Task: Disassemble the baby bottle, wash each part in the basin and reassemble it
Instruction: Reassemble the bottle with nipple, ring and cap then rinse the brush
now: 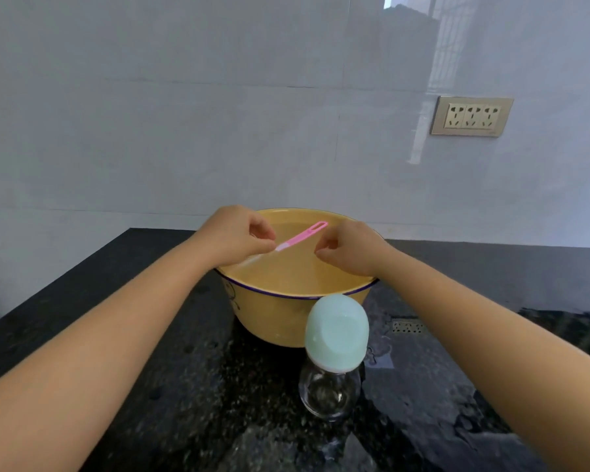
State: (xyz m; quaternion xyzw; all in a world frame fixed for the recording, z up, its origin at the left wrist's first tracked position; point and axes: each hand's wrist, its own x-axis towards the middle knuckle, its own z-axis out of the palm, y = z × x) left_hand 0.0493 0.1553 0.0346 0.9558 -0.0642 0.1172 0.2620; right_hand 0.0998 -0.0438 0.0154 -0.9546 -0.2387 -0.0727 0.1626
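The baby bottle (331,391) stands assembled on the black counter just in front of the basin, with a clear body and a mint green cap (336,335). The yellow basin (286,318) has a blue rim and holds water. Over the water, my left hand (239,238) pinches a thin pink brush (302,236) at the white end of its handle. The looped end of the handle points up and to the right. My right hand (351,248) hovers over the basin's right side with its fingers curled in and nothing visible in them.
The black speckled counter (171,386) is wet around the bottle. A small metal drain grate (407,327) lies to the right of the basin. A pale tiled wall behind carries a socket panel (470,116).
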